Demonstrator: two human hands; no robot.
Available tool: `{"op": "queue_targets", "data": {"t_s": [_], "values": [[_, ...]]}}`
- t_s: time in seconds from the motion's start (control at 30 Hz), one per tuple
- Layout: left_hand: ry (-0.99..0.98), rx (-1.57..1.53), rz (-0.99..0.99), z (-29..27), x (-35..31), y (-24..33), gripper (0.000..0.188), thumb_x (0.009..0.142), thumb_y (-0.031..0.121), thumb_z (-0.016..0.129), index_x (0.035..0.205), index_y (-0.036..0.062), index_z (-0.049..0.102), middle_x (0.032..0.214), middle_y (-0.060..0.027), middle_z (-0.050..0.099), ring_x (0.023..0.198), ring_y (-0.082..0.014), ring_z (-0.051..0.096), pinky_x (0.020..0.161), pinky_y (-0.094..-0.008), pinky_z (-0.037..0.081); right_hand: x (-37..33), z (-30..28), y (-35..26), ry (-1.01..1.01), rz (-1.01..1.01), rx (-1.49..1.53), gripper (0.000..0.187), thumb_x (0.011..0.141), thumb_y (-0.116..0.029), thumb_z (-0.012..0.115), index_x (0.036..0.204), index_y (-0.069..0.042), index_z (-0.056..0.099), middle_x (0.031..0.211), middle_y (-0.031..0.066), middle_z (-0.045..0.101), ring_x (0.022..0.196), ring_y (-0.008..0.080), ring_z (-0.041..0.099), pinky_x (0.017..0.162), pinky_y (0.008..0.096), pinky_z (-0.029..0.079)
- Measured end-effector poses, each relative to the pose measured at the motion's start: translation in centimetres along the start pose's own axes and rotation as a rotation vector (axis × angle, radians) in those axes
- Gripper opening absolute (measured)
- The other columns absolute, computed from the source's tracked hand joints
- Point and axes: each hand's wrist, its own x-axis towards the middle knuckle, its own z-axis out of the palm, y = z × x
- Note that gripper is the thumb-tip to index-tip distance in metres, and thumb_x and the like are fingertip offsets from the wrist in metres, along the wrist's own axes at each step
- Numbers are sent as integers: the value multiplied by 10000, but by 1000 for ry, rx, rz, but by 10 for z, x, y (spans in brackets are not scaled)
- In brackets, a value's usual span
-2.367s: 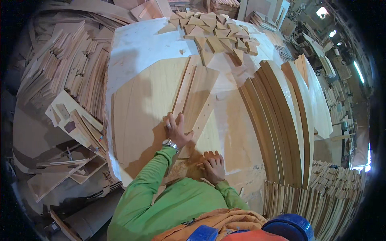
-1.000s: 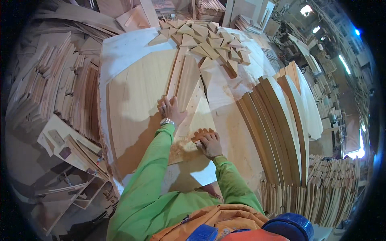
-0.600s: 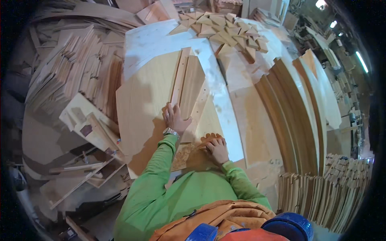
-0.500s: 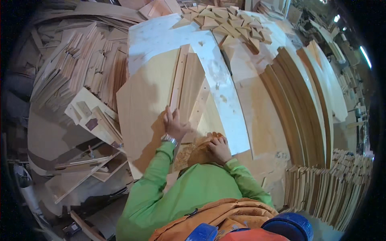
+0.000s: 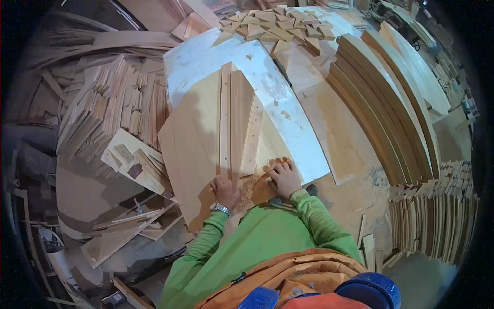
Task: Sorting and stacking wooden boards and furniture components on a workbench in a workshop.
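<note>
slats (image 5: 237, 123) lie lengthwise on the plywood panel (image 5: 193, 149), near ends at my hands | my left hand (image 5: 225, 191) flat on them, fingers spread | my right hand (image 5: 284, 177) curled on the panel's near edge (grip unclear) | curved boards (image 5: 383, 103) well right

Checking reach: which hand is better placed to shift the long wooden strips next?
Left, probably. The left hand rests at the near ends of the long wooden strips. The right hand lies farther right on the flat board, beside the angled strip.
</note>
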Motion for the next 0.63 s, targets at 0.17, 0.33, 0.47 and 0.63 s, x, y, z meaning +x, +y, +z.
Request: {"op": "queue_targets", "data": {"t_s": [0.17, 0.33, 0.47, 0.63], "values": [[167, -34, 207, -21, 13, -1, 286, 834, 264, 782, 864, 44, 602, 1136, -246, 598, 1204, -437, 512, 1082, -621, 390, -1, 2, -1, -3, 18, 23, 447, 860, -335, 730, 1283, -192, 698, 1210, 103, 664, 1196, 338, 589, 1205, 553, 335], [-96, -821, -195, -118, 23, 56, 296, 944, 151, 761, 814, 58, 511, 820, -45, 654, 718, -173, 698, 568, -333, 569, -8, -9, 4, -62, 101, 151, 483, 932, -418, 697, 1360, -194, 672, 1238, 140, 688, 1243, 354, 582, 1234, 537, 283], [-49, -1069, -257, -146, 0, 63, 188, 984, 113, 724, 1006, 47, 550, 832, -52, 658, 705, -155, 687, 588, -306, 587, 19, -26, -25, -151, 190, 297, 527, 1015, -482, 657, 1426, -153, 651, 1294, 152, 697, 1318, 340, 572, 1216, 521, 337], [-410, -1293, -337, -144, -21, 93, 422, 950, 36, 700, 1319, 33, 497, 858, -69, 669, 681, -174, 673, 578, -324, 580, 47, -28, -56, -147, 529, 1458, 710, 1091, -546, 595, 1630, -96, 494, 1534, 150, 622, 1478, 259, 482, 1148, 467, 465]]}}
